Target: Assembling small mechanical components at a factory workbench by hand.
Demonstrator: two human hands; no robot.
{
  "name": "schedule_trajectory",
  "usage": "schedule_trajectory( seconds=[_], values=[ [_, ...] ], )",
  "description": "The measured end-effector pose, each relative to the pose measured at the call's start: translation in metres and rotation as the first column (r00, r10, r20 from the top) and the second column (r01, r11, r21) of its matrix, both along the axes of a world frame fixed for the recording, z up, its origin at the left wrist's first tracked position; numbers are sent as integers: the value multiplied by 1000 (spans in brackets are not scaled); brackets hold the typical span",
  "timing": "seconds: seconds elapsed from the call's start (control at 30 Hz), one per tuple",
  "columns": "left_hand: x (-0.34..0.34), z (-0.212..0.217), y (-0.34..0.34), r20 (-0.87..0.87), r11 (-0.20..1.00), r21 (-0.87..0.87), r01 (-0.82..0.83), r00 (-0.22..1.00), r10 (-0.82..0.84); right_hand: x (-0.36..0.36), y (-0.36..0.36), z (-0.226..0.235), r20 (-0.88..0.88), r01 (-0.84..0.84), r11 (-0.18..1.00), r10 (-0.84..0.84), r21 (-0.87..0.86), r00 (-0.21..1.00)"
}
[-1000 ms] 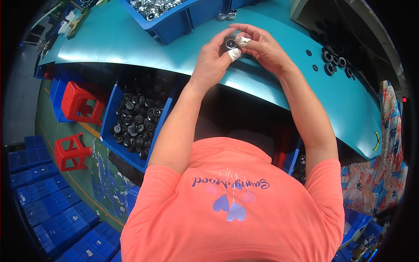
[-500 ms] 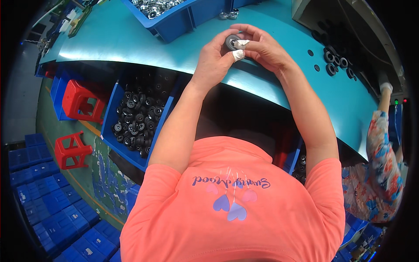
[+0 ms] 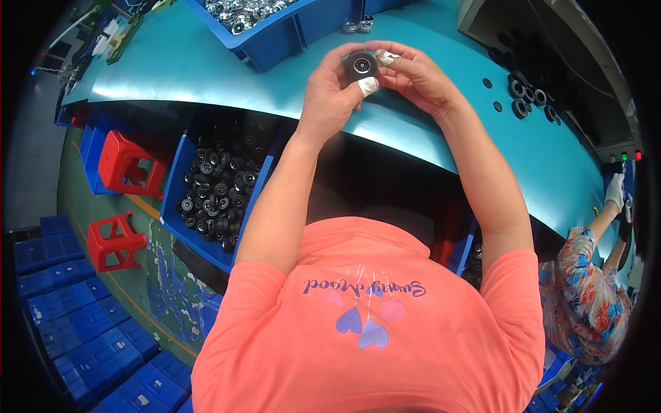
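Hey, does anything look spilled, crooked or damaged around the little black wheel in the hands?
Nothing looks spilled or broken. The black wheel sits between the left hand and right hand above the teal table. The only oddity: white tape wrapped on fingertips, which seems deliberate.

A teal workbench point(image 3: 206, 62) curves across twelve o'clock; two red stools point(image 3: 117, 199) stand at nine on a green floor point(image 3: 165, 289), stacked blue crates point(image 3: 76, 323) fill seven o'clock

Both forearms reach forward, the left hand point(image 3: 334, 86) and right hand point(image 3: 416, 79) meeting fingertip to fingertip, each grip apparently pinched shut.
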State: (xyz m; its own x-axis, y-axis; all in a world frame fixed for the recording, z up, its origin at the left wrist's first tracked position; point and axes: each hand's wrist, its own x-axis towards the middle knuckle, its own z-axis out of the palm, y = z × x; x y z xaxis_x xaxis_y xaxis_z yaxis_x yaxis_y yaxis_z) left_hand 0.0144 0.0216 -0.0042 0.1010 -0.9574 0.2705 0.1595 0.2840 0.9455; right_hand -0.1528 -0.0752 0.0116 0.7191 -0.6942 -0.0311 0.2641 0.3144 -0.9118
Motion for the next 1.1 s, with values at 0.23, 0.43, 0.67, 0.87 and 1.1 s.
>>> schedule_trajectory(
  seconds=[0.23,0.43,0.67,0.87,1.1],
  values=[
    [1,2,2,31,999,38,-11,999,9,-1,-7,-6,-16,-14,1000,14,1,1000],
    [1,2,4,31,997,64,-32,999,30,-1,-7,-6,-99,49,995,-57,-90,993],
    [8,6,10,48,990,-16,-142,989,142,-83,-49,17,-388,107,575,-667,-811,636],
    [131,-44,103,504,788,-221,-575,624,597,-251,-45,5,-373,158,391,-919,-907,130],
    [246,-96,203,789,384,-248,-889,44,613,-246,-17,-8,-508,-2,508,-861,-861,32]
  ],
)
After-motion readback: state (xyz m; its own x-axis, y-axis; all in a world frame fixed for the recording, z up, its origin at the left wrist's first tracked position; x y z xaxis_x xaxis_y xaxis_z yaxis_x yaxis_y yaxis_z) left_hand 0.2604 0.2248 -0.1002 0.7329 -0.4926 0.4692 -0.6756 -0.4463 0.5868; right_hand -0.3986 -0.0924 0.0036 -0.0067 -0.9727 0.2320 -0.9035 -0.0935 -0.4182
